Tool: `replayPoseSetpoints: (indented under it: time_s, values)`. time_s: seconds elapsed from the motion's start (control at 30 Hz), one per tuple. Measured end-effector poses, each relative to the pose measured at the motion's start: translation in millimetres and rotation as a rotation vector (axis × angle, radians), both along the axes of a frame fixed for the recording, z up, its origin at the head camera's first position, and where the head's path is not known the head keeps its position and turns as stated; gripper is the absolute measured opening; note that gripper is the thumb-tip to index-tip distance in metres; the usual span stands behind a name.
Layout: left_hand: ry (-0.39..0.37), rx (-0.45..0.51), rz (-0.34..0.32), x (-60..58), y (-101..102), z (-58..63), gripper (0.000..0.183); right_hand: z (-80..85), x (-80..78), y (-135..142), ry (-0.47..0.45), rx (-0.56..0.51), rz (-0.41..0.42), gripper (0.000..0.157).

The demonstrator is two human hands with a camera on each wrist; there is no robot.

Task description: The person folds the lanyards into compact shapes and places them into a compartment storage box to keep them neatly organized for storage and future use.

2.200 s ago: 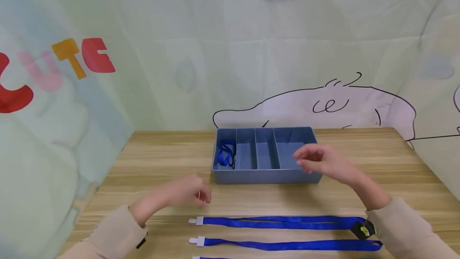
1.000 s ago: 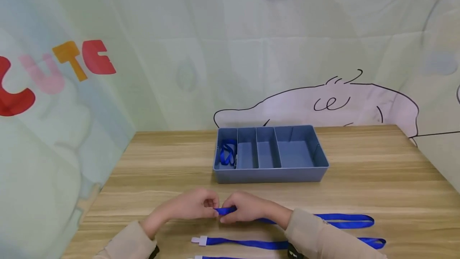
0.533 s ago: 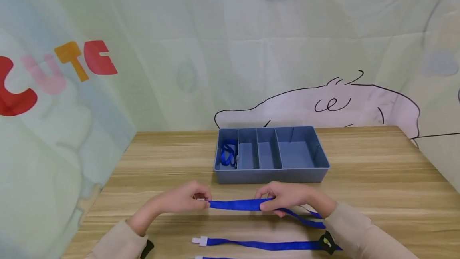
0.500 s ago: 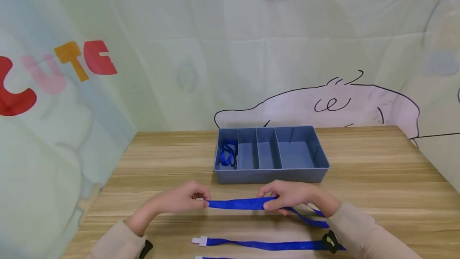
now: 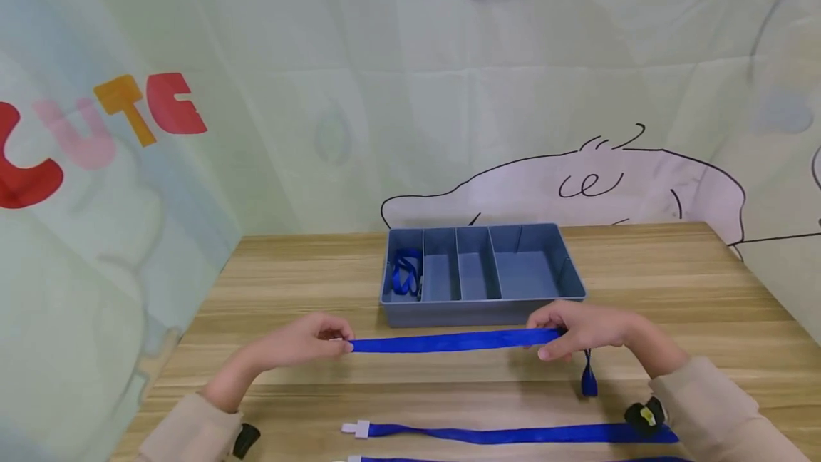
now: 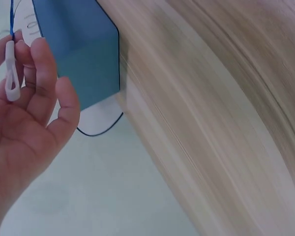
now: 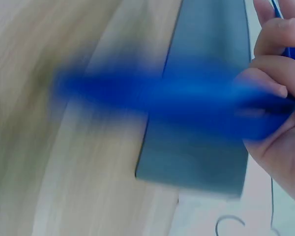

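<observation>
A blue lanyard is stretched nearly level between my two hands, in front of the box. My left hand pinches its clip end; the white plastic clip lies along the fingers in the left wrist view. My right hand pinches the strap farther along, and the tail hangs below it. In the right wrist view that tail is a blurred blue strap crossing before the box. Below the hands, a second lanyard lies straight on the table, its white clip to the left.
The blue-grey divided box stands at the back middle of the wooden table. A coiled blue lanyard sits in its leftmost compartment. Another lanyard shows at the bottom edge. A printed curtain hangs behind.
Both hands came together at the top lanyard's clip end, took hold and lifted it. The right hand then slid rightward along the strap, drawing it out; the left moved slightly left.
</observation>
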State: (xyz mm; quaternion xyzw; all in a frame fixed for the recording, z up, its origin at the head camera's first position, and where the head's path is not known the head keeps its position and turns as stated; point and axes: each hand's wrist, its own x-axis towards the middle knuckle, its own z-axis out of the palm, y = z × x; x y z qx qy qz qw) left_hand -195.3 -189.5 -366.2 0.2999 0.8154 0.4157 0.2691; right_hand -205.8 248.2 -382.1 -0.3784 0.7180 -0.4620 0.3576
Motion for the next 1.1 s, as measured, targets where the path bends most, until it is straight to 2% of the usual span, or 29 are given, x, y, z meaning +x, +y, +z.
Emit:
replayPoseSetpoints:
  time_s: [0.27,0.43,0.63,0.93,1.03,1.1]
  values:
    - [0.018,-0.013,0.023,-3.3,-11,-1.4,0.018,5.6,0.8,26,-0.040,-0.054,-0.023,0.010]
    - [0.019,-0.003,0.041,-2.8,-18,-0.7,0.019,6.6,0.2,42,-0.027,-0.112,-0.043,0.017]
    - [0.008,0.034,0.047,-1.7,-24,-0.3,0.020,7.5,-0.2,58,0.000,-0.090,-0.163,0.025]
    - [0.013,0.030,0.083,-0.8,-30,0.5,0.018,8.5,4.5,82,0.063,-0.065,-0.355,0.021]
    - [0.010,0.027,0.088,-1.0,-31,0.2,0.018,10.5,7.4,88,0.068,-0.090,-0.394,0.022]
    - [0.007,0.032,0.087,-1.1,-31,0.1,0.019,10.4,8.1,92,0.041,-0.162,-0.392,0.025]
